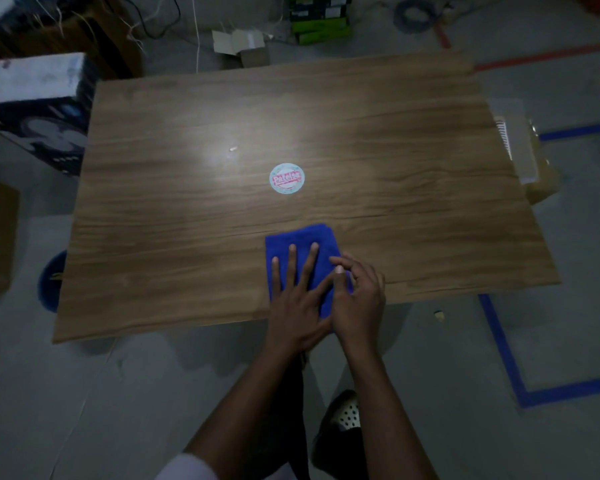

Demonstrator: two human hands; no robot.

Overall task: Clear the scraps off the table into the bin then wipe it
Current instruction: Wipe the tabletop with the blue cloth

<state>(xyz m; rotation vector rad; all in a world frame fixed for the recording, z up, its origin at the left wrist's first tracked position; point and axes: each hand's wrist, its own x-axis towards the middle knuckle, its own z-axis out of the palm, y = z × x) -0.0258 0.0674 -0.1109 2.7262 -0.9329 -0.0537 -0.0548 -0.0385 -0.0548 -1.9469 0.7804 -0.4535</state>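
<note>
A folded blue cloth [300, 239] lies near the front edge of the wooden table [187, 220]. My left hand [295, 299] lies flat on the cloth with straight, spread fingers. My right hand [355, 299] rests at the cloth's right edge, partly over my left hand, its fingers bent on the fabric. A round white sticker with red letters [287, 178] sits at the table's middle. One tiny white scrap [232, 149] lies left of and beyond the sticker. A blue bin [51, 282] shows under the table's front left corner.
A black and white box [35, 112] stands left of the table. Cardboard boxes and cables lie on the floor behind it. A clear plastic package [520, 147] sits by the right edge. Blue tape [499, 341] marks the floor at right. My shoe [343, 420] is below.
</note>
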